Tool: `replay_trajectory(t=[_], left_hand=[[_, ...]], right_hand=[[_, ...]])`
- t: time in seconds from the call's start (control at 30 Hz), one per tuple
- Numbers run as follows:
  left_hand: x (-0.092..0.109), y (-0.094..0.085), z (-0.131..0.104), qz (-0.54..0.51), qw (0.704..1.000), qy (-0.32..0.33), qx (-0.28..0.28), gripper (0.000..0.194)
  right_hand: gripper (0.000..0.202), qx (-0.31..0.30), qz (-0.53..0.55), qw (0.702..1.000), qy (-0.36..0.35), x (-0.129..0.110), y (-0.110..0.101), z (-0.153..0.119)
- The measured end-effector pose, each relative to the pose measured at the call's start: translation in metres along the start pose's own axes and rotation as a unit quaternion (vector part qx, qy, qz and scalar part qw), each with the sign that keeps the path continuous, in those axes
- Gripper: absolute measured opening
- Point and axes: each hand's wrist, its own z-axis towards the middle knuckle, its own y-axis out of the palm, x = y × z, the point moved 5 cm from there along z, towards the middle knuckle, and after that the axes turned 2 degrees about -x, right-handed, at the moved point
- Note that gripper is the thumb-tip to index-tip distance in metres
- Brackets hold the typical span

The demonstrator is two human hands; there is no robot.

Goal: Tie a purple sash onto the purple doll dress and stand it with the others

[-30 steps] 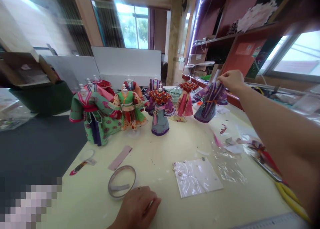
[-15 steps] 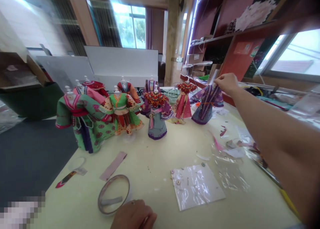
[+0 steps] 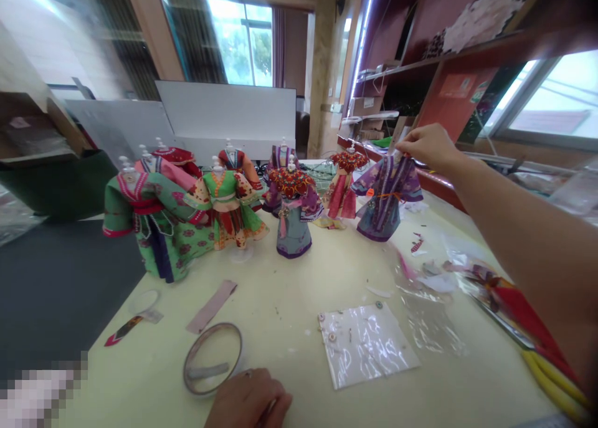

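Observation:
My right hand (image 3: 427, 146) reaches far out over the table and pinches the top of a purple doll dress (image 3: 384, 197) on its small stand. The dress has wide sleeves and an orange tie at the waist. Near the front edge my left hand (image 3: 250, 400) rests on the table with its fingers curled in; whatever is in them, if anything, is hidden. Just beside it lies a roll of tape (image 3: 239, 353) with a grey strip inside its ring. Left of the held dress stand a red and pink doll dress (image 3: 343, 188) and a grey-blue one (image 3: 293, 228) with a red collar.
More doll dresses on stands, including a green one (image 3: 154, 210), fill the left back. A clear packet (image 3: 369, 344) with small buttons lies front right. Nearby are a mauve strip (image 3: 212, 305), crumpled plastic film (image 3: 432, 325) and yellow-handled scissors (image 3: 555, 381).
My right hand has drawn the purple dress slightly nearer, and the dress has turned a little more upright. The left hand has stayed in place. More of the red cloth and yellow handles shows.

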Motion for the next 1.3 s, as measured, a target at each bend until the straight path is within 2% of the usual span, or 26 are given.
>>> replay_trajectory(t=[0.27,0.47,0.67,0.83,1.1,1.3], left_hand=[[0.002,-0.001,-0.003,-0.016,1.000,0.002,0.010,0.022],[0.001,-0.001,-0.003,-0.023,1.000,-0.006,0.014,0.020],[0.001,-0.001,-0.003,-0.032,0.999,-0.004,0.013,0.019],[0.001,-0.002,-0.004,-0.033,0.999,-0.004,0.014,0.019],[0.001,-0.001,-0.004,-0.032,0.999,-0.004,0.013,0.019],[0.001,-0.002,-0.003,-0.030,0.999,-0.002,0.011,0.020]], right_hand=[[0.026,-0.024,0.062,0.997,-0.046,-0.037,0.010,-0.024],[0.024,-0.012,0.096,0.993,-0.067,-0.056,0.026,-0.029],[0.020,0.013,0.117,0.990,-0.074,-0.064,0.033,-0.024],[0.018,0.009,0.115,0.990,-0.075,-0.071,0.035,-0.023],[0.024,-0.004,0.120,0.990,-0.079,-0.079,0.038,-0.027],[0.026,0.015,0.119,0.990,-0.072,-0.080,0.035,-0.030]])
